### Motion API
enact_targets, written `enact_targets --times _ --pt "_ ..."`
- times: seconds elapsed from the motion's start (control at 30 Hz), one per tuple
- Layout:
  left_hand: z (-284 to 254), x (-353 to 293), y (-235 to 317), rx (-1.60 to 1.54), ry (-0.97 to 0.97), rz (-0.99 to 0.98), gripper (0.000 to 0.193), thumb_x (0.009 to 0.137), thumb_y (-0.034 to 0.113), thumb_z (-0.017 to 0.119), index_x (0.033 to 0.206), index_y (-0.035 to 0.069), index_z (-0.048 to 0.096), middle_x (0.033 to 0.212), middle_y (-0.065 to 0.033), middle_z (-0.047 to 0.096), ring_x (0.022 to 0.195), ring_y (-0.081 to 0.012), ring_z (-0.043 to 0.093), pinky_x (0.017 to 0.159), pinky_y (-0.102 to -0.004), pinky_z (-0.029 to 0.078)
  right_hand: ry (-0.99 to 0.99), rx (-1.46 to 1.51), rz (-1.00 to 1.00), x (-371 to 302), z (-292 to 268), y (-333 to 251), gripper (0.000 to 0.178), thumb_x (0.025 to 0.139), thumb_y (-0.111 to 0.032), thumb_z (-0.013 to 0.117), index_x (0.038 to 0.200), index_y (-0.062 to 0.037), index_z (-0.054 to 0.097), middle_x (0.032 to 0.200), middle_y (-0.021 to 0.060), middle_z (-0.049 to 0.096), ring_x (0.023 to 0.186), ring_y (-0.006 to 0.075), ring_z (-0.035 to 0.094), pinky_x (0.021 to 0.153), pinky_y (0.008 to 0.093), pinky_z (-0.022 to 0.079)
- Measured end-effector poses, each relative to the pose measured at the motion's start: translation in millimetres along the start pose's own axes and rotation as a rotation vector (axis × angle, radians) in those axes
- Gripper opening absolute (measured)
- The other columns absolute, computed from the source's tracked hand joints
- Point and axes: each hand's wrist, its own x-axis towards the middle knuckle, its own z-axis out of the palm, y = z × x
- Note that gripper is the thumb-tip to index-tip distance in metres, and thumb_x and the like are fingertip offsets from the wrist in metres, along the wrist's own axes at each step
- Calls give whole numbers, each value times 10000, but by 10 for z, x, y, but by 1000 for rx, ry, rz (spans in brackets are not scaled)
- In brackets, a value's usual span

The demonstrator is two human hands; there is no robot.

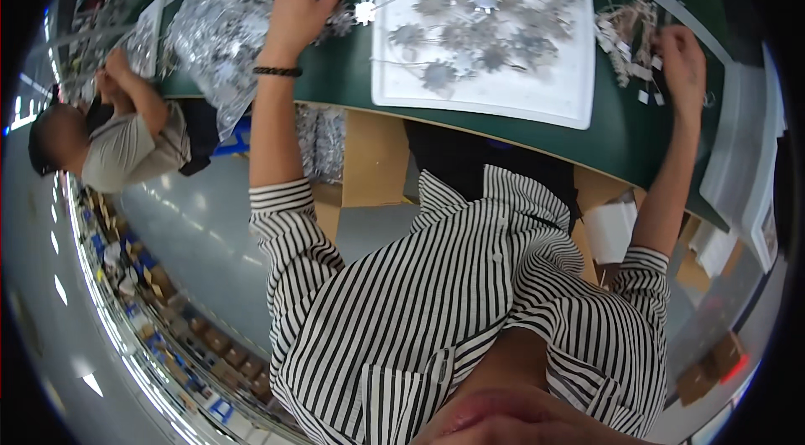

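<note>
My left hand [300, 13] is at the back left of the table, its fingers closed on a silver snowflake-shaped piece [334, 19] among a small heap of them. One bright piece [364, 12] lies beside the white tray [503, 101]. In the tray, many silver snowflake-shaped pieces [482, 47] with thin pale cords are spread out. On the far right, my right hand [683, 64] has curled fingers at a pile of cords with small white tags [625, 38]. What sits between those fingertips is too small to make out.
A large clear bag of silver pieces [218, 30] lies left of my left arm. Another person [134, 131] works further left. Cardboard boxes [373, 160] stand under the green table [503, 131]. A white translucent bin [738, 152] stands at the right end.
</note>
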Motion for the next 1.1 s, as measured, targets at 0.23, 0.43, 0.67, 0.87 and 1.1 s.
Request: enact_targets --times 0.23,0.43,0.67,0.87,1.1 --pt "-9 104 43 -361 320 -192 255 903 175 708 1099 36 620 983 -81 671 840 -216 635 744 -304 510 264 471 88 -108 27 -293 220 989 -178 584 1084 14 634 789 54 612 683 120 579 601 219 451" --pt "-97 197 224 -2294 354 -546 273 970 51 575 1198 -93 525 1037 -162 578 936 -278 599 899 -406 526 312 750 70 -176 -63 -581 204 978 -158 614 1091 6 657 716 12 534 565 65 453 468 194 297" --pt "-141 -204 1224 -2151 164 -502 361 960 8 557 1291 -111 473 1195 -244 563 1048 -318 612 940 -365 528 -29 888 167 -583 304 -1305 166 943 -76 634 1082 0 686 645 -13 495 508 45 379 449 182 243" --pt "-78 -427 1781 -1726 68 -438 421 954 -23 530 1355 -112 437 1333 -294 528 1183 -362 592 958 -309 524 -245 739 64 -996 520 -1986 154 921 -34 648 1066 5 686 688 -39 537 524 35 384 477 158 281" --pt "-133 -531 1947 -1890 -52 -487 424 957 -24 532 1368 -94 451 1322 -272 567 1183 -339 618 940 -300 540 -323 684 -234 -1108 752 -2029 119 894 -19 698 1012 1 702 724 -55 522 622 21 386 545 139 307"
